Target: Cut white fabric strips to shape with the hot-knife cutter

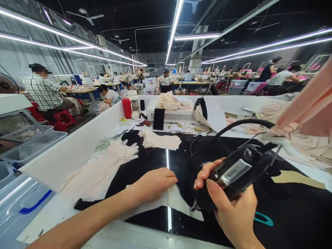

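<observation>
At the far left sit clear plastic bins [31,145] beside the white wall [77,145] that borders the counter [298,214], whose top is black and glossy. Just inside the wall lies a spread of pale fabric pieces [101,169], with a bundle of green-white cord [103,143] near its far end.

The left hand [153,183] lies palm down with its fingers curled loosely, pressing flat on a thin pale fabric sheet [178,204] — it holds nothing, only pins the sheet to the counter. The sheet runs from under that hand toward the right, its edge cut in a curve (the tip of the tool meets it just right of the left hand's fingertips).

The right hand [230,204] is wrapped tightly around a black handheld tool [233,174] with a shiny metal plate on its side; the thumb lies along the body. The tool tilts down to the left, and a black cable [233,126] arcs up from its rear. A teal handle [263,218] pokes out from behind the right hand.

Farther back stand a red bottle [127,108], a dark phone [158,119] leaning on a white box [176,116], and more pale fabric — a pink strip [308,103] hangs at the far right.
</observation>
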Demonstrator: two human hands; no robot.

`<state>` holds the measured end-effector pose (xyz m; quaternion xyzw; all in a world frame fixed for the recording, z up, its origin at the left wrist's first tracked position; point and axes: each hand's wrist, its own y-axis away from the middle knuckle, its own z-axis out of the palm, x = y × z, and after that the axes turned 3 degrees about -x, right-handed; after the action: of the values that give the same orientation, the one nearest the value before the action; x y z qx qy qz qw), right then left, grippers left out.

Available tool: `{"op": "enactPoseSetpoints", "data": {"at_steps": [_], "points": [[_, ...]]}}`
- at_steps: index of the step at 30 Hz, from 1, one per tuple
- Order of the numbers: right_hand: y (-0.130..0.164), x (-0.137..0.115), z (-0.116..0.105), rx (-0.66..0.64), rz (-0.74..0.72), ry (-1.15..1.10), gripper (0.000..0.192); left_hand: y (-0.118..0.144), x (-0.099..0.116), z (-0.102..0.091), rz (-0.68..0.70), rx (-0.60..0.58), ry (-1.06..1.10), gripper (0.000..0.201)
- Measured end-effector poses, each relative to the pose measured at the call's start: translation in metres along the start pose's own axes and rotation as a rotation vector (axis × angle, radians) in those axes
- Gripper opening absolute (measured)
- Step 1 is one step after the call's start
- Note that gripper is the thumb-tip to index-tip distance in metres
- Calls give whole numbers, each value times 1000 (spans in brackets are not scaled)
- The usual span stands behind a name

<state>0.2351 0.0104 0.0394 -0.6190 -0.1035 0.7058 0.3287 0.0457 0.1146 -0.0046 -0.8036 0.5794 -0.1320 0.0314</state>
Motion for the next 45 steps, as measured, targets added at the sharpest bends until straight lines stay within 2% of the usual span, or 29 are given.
{"op": "enactPoseSetpoints", "data": {"at_steps": [7,15,20,26,30,34,38,45], "points": [[3,-3,-7,-27,12,-22,29,14,-5,6,12,20,16,32],[2,-7,-9,-19,28,7,24,21,-3,3,23,48,-3,29],[1,-11,-10,27,56,-1,32,20,0,4,35,34,-8,28],[-14,-15,-1,123,99,-15,35,18,3,10,48,110,-22,27],[-35,-5,16,216,56,-85,37,18,4,14,68,153,-31,27],[-50,15,31,194,9,-121,38,19,5,17,58,176,-20,27],[-52,29,37,157,2,-134,38,21,7,19,53,215,-26,27],[-49,33,39,140,1,-145,37,21,8,16,83,224,-19,28]]}}
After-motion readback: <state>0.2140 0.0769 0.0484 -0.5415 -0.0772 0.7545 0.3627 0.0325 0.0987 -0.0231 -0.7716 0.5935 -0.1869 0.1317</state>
